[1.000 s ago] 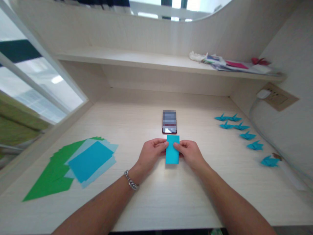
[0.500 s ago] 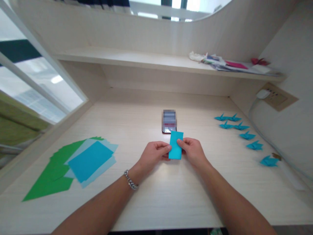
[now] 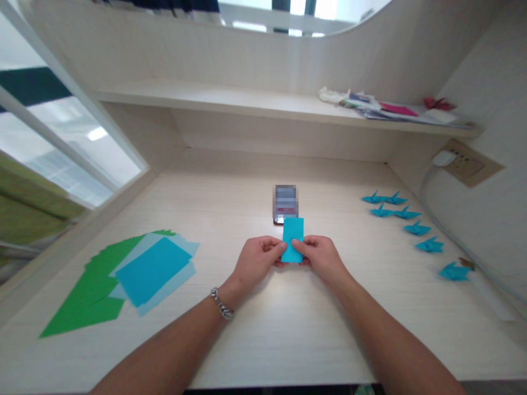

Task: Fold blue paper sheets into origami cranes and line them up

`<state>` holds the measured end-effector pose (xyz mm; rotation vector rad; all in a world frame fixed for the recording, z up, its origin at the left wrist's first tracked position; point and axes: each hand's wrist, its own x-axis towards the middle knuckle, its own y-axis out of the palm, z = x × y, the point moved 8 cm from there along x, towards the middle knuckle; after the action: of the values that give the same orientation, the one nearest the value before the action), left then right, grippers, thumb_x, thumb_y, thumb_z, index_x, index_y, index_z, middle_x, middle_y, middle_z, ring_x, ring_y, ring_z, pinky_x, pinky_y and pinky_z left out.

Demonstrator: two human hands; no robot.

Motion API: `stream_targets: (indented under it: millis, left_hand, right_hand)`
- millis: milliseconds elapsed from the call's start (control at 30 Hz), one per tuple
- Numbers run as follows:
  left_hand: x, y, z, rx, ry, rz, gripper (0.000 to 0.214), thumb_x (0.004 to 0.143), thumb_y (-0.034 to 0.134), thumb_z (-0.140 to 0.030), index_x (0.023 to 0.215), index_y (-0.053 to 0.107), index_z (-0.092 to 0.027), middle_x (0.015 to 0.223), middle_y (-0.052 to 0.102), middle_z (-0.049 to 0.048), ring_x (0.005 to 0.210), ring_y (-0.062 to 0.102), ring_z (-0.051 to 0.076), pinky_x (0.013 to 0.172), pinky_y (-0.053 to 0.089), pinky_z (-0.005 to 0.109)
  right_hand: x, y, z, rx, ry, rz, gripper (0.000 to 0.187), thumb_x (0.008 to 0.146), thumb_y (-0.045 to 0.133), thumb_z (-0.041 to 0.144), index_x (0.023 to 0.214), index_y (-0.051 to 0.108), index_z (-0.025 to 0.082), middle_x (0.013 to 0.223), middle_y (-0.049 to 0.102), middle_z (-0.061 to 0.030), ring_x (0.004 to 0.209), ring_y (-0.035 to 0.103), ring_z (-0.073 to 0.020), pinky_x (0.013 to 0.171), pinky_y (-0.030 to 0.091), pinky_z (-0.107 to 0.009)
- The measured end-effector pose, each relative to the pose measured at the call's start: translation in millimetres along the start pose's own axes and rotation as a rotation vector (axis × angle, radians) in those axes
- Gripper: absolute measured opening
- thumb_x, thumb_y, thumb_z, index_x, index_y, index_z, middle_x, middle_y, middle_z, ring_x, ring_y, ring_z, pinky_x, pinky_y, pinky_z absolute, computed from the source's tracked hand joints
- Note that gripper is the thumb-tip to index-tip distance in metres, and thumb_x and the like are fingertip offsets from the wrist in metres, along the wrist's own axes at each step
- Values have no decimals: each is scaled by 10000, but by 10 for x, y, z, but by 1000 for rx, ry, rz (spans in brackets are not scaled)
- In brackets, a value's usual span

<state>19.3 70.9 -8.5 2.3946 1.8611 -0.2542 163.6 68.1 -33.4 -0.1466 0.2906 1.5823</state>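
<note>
Spanning your view, the pale desk [image 3: 263,340] carries a fanned pile of green and blue sheets [image 3: 152,271] on your left and a row of blue paper cranes [image 3: 416,227] on your right. A phone [image 3: 285,204] lies in the middle. Just in front of it you hold the folded blue paper [image 3: 293,238] upright above the desk. It looks featherlight, thin and easily creased, so light pinches on its long edges should serve best. Your left hand [image 3: 257,260] and right hand [image 3: 323,258] meet there, knuckles up, thumb and forefinger of each clamped on the paper's lower half.
</note>
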Motion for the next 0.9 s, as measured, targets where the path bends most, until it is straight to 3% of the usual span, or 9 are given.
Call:
stream_targets:
  millis: [400, 900]
  left_hand:
    - [-6, 17, -5, -18, -14, 11, 230, 800, 642, -316, 845, 682, -94, 763, 717, 93, 582, 657, 136, 591, 561, 256]
    - [-7, 33, -14, -26, -16, 24, 202, 815, 627, -286, 831, 679, -91, 679, 697, 72, 534, 631, 116, 539, 531, 221]
  right_hand:
    - [-21, 10, 38, -49, -31, 31, 332, 664, 726, 452, 689, 666, 127, 628, 654, -44, 535, 566, -133, 539, 458, -265]
    - [-41, 1, 79, -108, -44, 17, 333, 672, 713, 459, 658, 649, 133, 595, 626, -25, 511, 547, -124, 516, 445, -258]
